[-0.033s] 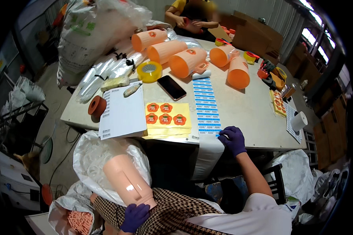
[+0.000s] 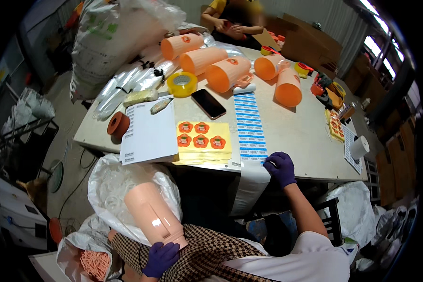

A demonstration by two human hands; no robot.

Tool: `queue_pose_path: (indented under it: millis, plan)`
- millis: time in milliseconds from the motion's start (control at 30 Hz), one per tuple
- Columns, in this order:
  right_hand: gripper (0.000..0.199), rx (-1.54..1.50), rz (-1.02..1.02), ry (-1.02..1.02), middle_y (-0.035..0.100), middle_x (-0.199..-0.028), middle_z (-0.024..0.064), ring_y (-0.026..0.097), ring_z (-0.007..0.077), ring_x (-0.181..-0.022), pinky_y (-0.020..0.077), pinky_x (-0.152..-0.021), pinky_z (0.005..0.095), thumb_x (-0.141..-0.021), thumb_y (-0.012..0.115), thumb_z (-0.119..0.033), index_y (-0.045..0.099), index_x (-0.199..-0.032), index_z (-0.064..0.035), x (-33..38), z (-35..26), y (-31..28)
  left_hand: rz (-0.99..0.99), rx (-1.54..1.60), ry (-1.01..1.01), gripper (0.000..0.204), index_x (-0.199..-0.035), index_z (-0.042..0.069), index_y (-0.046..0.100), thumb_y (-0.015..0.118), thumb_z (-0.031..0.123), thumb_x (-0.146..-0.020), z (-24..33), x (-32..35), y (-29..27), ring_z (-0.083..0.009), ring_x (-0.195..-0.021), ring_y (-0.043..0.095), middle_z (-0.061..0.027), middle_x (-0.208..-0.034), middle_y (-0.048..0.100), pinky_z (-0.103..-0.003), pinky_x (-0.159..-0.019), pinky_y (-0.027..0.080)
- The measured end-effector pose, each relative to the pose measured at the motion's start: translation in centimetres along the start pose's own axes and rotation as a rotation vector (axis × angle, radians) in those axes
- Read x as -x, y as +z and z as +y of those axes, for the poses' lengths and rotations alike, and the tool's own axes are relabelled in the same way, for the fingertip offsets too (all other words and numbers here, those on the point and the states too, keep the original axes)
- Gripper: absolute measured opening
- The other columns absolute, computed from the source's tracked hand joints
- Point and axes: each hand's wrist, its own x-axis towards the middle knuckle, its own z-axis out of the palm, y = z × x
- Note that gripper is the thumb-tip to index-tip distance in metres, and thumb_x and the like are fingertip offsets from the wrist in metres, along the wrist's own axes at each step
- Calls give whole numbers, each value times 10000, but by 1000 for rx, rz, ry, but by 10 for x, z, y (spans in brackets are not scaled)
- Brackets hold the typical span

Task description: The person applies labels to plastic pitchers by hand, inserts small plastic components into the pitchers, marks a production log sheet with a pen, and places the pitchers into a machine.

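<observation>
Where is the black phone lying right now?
In the head view, the black phone lies on the table left of centre, between the yellow tape roll and the strip of blue labels, above the flower sticker sheet.

Peach plastic jug (image 2: 152, 214) tilted on lap – label strip (image 2: 249, 127) overhanging table edge.

Purple gloves – left hand (image 2: 160, 257), right hand (image 2: 280, 168); peach jug (image 2: 154, 215), blue-white label strip (image 2: 249, 127).
</observation>
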Motion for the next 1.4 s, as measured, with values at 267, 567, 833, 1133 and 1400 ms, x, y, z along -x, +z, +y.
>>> queue_pose_path:
  millis: [267,567,833,1133,1400]
  plan:
    - [202,-241,17,-320,574,-1088,134,578,341,-1097,478,-931,423,-708,782,-60,658,-868,-61,-13,-123,11,-134,372,-306,350,-1263,131,644,618,184,-918,10,36,18,-173,-1170,601,-1,-1228,669,-340,-1054,405]
    - [260,-749,-991,-124,657,-1022,122,638,215,-953,509,-849,340,-847,761,-235,691,-956,-9,-44,-292,208,-165,-366,87,442,-1419,144,499,511,137,-977,6,25,27,-174,-1288,500,-40,-1395,535,-334,-1102,422]
    - [260,-679,-1057,-173,645,-860,102,629,188,-767,518,-719,324,-810,796,-262,690,-875,-34,-35,-313,217,-70,-122,95,394,-1290,154,618,582,189,-900,2,13,8,-172,-1185,589,-28,-1256,633,-321,-1024,466]
    - [606,-972,-740,276,630,-869,32,573,84,-694,491,-610,253,-918,652,-136,443,-1481,-56,-38,-306,186,231,-135,-259,455,-1225,108,613,727,272,-816,-1,51,-81,-344,-1267,476,-184,-1374,514,-469,-1126,343]
    - [480,-889,-1057,-137,697,-1034,154,655,177,-907,531,-835,319,-983,615,-266,525,-1391,-30,74,-253,114,957,513,-933,252,-968,-13,670,577,214,-911,-96,-56,-176,-161,-890,639,-81,-1003,687,-320,-846,517]
